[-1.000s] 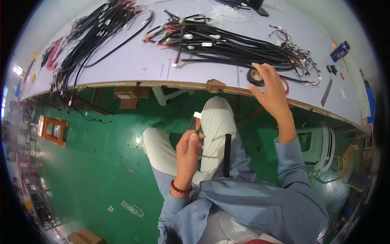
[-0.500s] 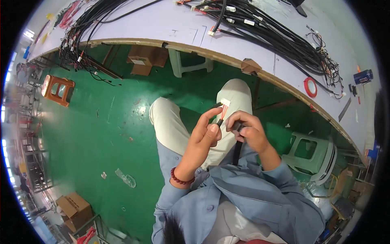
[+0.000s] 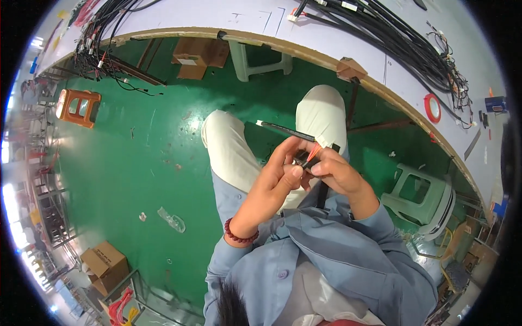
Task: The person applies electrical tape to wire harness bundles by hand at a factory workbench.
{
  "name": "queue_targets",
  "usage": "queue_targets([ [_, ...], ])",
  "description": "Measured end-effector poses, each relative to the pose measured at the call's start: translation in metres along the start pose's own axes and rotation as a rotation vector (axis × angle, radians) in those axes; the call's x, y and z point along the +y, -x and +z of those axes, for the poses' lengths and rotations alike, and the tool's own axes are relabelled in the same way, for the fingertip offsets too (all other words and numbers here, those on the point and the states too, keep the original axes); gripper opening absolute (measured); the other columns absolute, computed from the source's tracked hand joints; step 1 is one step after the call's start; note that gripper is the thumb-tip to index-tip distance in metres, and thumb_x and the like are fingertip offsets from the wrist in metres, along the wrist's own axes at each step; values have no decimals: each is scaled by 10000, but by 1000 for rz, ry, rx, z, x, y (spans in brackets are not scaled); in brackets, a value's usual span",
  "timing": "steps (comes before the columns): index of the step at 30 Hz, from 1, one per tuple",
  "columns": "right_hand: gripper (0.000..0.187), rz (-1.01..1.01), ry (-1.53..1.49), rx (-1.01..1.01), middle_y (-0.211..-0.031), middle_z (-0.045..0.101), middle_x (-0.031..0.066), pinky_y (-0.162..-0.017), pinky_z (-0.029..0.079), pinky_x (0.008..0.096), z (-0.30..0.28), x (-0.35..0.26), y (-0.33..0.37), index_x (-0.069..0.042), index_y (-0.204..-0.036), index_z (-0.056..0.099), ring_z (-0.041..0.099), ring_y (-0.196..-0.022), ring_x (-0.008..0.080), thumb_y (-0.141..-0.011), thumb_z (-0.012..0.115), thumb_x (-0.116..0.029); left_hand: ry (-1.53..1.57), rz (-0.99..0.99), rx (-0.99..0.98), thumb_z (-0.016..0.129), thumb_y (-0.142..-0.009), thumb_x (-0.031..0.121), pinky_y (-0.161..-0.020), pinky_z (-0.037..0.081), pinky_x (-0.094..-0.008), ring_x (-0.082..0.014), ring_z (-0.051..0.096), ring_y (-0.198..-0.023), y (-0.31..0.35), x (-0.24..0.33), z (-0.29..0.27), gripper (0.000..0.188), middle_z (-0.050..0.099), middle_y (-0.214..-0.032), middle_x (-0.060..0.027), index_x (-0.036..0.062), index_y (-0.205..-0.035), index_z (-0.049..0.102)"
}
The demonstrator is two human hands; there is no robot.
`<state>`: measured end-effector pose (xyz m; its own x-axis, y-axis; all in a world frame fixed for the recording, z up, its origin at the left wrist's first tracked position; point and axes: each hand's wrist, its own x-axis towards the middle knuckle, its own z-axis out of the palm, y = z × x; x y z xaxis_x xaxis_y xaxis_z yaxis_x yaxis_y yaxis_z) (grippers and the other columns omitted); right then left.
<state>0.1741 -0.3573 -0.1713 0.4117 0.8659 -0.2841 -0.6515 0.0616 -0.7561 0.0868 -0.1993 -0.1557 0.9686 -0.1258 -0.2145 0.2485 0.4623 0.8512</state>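
Above my lap, both hands meet at a wire harness with a white connector [image 3: 325, 140], orange-red wires [image 3: 313, 152] and black sleeving. My left hand [image 3: 272, 176] is closed, its thumb and fingers pinching the sleeving just below those wires. My right hand [image 3: 342, 173] is also closed, thumb and fingertips at the same spot; the fingers partly hide what lies between the hands. A thin black branch [image 3: 288, 131] with a small white end sticks out leftward over my left fingers. From beneath my right hand hangs a black strip or cable [image 3: 322, 196].
A curved-looking white table [image 3: 206, 19] spans the far side, bearing black cable bundles [image 3: 391, 46] and a red tape roll [image 3: 432, 107]. Green stools [image 3: 416, 195] stand right and under the table, an orange stool [image 3: 79, 107] left. Cardboard boxes [image 3: 106, 263] sit at lower left.
My right hand has moved left to meet my left hand at the harness. The dark block it held is now mostly hidden. The thin black branch now points left across my fingers.
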Motion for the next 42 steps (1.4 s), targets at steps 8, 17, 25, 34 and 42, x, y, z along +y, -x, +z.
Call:
queue_targets([
  [8, 632, -64, 48, 61, -1106, 495, 111, -709, 501, 312, -4, 1, 5, 3, -1298, 348, 562, -891, 176, -731, 588, -139, -168, -75, 1, 444, -971, 126, -610, 368, -210, -70, 399, -674, 3, 9, -1, 474, 529, -882, -38, 40, -1396, 253],
  [17, 711, -82, 76, 176, -1115, 530, 132, -738, 495, 314, 1, 0, 13, 8, -1292, 359, 586, -854, 194, -676, 646, -202, -305, -18, 10, 452, -959, 70, -633, 364, -203, -70, 401, -674, 7, 8, 3, 367, 533, -779, -17, 36, -1310, 351],
  [25, 644, -119, -30, 56, -1261, 471, 131, -802, 484, 315, -9, 6, 16, 29, -1327, 323, 563, -948, 180, -761, 605, -91, -415, 8, 66, 447, -960, 60, -664, 404, -222, -99, 479, -683, 9, 12, 9, 279, 578, -783, -47, 30, -1232, 396],
  [34, 637, -104, -13, 91, -1289, 461, 139, -797, 515, 347, -7, 2, 16, 51, -1319, 342, 527, -1063, 197, -749, 598, -72, -429, 29, 88, 444, -956, 42, -724, 438, -235, -120, 537, -740, 8, 10, 9, 251, 610, -794, -69, 27, -1206, 418],
  [42, 560, -95, 40, 141, -1152, 528, 108, -743, 525, 314, 3, -6, 16, 44, -1254, 424, 569, -939, 162, -747, 625, -87, -551, 109, 250, 514, -926, 47, -565, 358, -203, -67, 460, -615, 9, 4, 12, 201, 546, -714, -4, 18, -1123, 539],
])
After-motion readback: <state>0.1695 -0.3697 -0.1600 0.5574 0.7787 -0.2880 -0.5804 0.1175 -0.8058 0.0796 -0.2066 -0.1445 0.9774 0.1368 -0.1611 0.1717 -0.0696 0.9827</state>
